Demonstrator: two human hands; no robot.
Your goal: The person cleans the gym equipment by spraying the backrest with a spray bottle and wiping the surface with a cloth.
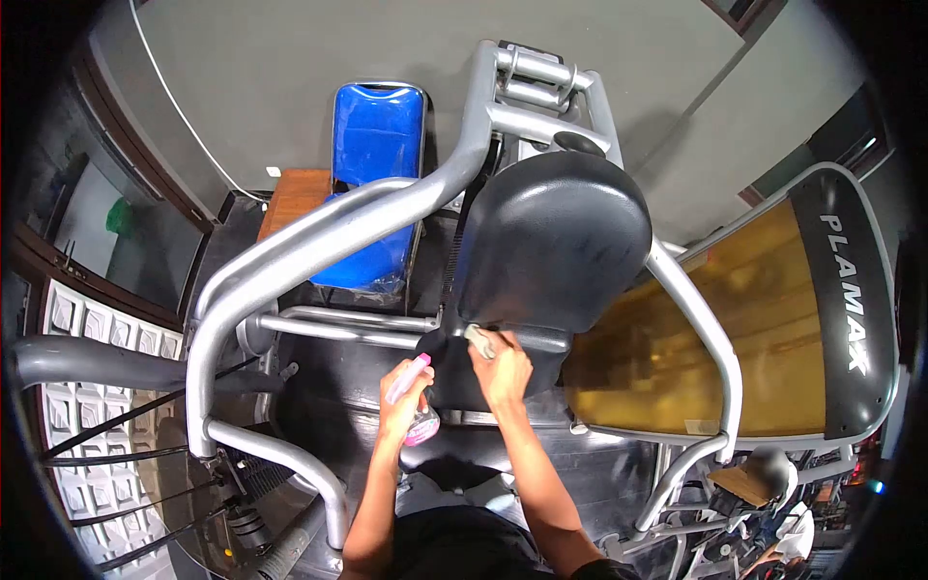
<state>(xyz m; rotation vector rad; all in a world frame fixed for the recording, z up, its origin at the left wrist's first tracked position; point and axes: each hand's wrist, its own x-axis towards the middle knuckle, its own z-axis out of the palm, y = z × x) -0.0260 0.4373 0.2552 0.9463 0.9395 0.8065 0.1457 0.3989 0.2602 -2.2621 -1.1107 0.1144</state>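
Now | left hand [396, 404] gripping spray bottle [423, 422] | right hand [503, 372] clutching cloth [479, 340] against pad [551, 232]

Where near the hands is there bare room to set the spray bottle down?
Bare: the seat pad between left hand with the spray bottle and right hand with the cloth; the dark floor between seat and silver frame tube; the wooden top beside the blue chair. Crowded: cables at left.

The brand "PLAMAX" stands in white letters on the machine's black side panel [849, 300]; nothing else is readable.
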